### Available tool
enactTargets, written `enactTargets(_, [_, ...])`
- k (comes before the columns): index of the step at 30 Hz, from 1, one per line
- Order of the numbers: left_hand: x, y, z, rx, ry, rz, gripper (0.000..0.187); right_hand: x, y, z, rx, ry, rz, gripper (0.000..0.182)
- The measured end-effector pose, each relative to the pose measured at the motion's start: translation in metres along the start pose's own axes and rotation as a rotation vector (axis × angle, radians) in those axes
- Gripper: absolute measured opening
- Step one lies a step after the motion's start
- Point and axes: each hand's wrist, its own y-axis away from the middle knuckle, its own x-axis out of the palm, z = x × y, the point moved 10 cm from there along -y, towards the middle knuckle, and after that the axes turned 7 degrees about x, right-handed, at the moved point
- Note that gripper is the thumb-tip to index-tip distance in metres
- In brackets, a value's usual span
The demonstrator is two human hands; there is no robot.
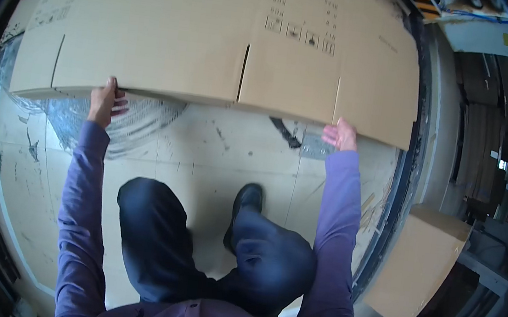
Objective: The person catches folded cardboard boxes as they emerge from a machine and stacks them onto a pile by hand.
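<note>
A large flat sheet of cardboard box (pixel 168 27), printed with handling symbols and cut with slots along its near edge, spreads across the top of the head view. My left hand (pixel 107 104) grips that near edge toward the left, thumb on top and fingers curled underneath. Toward the right end, my right hand (pixel 341 135) pinches the same edge, close to a crease line. Between the hands the edge bows slightly, and layered cardboard shows along its left part.
Below lies a scuffed, pale tiled floor (pixel 205 146) with a metal plate (pixel 317 147) set in it. A cardboard box (pixel 421 264) stands at the right, beyond a dark rail (pixel 384 238). Stacked dark cardboard (pixel 483 148) is farther right. My bent legs (pixel 152 235) are beneath my arms.
</note>
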Motion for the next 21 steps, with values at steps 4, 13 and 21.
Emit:
enactTargets(4, [0.002,0.0,0.002,-0.06,0.015,0.009,0.036,-0.006,-0.003,-0.004,0.033,0.002,0.002,0.043])
enactTargets(13, [-0.01,-0.003,0.014,-0.067,0.065,-0.114,0.04,-0.018,-0.021,-0.008,-0.014,-0.151,0.34,0.035])
enactTargets(21, [0.044,0.023,0.002,-0.043,0.01,-0.187,0.038,-0.019,-0.026,-0.013,0.058,-0.255,0.446,0.025])
